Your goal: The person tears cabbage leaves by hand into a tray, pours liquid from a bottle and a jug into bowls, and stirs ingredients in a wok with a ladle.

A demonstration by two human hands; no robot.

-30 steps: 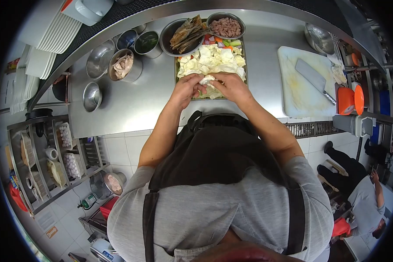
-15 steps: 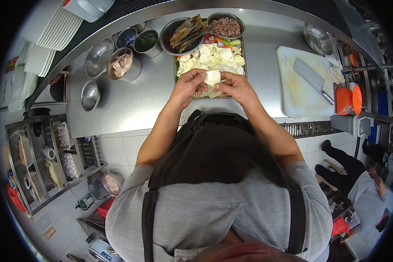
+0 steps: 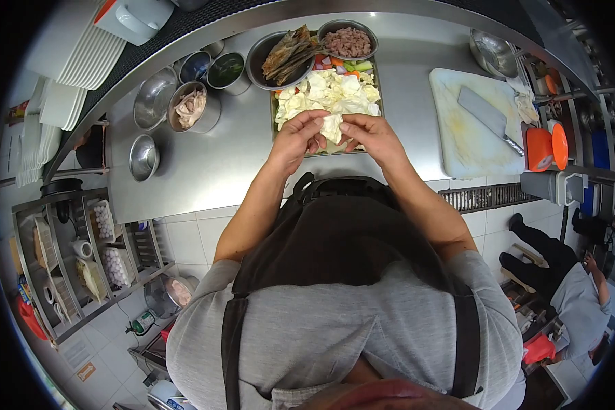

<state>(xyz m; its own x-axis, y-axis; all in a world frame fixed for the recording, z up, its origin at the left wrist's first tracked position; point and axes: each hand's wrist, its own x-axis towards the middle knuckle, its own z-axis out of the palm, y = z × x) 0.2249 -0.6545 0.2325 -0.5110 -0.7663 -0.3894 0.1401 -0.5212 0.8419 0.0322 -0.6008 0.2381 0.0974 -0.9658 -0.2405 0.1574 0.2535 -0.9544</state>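
A pale piece of cabbage leaf (image 3: 332, 128) is pinched between my two hands above the near end of a tray (image 3: 380, 123). My left hand (image 3: 299, 140) grips its left edge with thumb and fingers. On the right edge, my right hand (image 3: 371, 139) has its thumb and fingertips closed. Under and beyond the hands, the tray is heaped with torn cabbage (image 3: 328, 93). Bits of orange, purple and green vegetables (image 3: 352, 67) show at its far end.
Behind the tray stand a bowl of dried fish (image 3: 287, 58) and a bowl of chopped meat (image 3: 348, 42). Metal pots and bowls (image 3: 143, 157) are to the left. A cleaver (image 3: 484, 113) lies on the cutting board (image 3: 451, 147) at right. Another person (image 3: 574, 290) is at far right.
The cabbage piece has turned and now hangs lower and narrower between my fingers. Both hands stay over the tray's near end. The whole view has shifted slightly.
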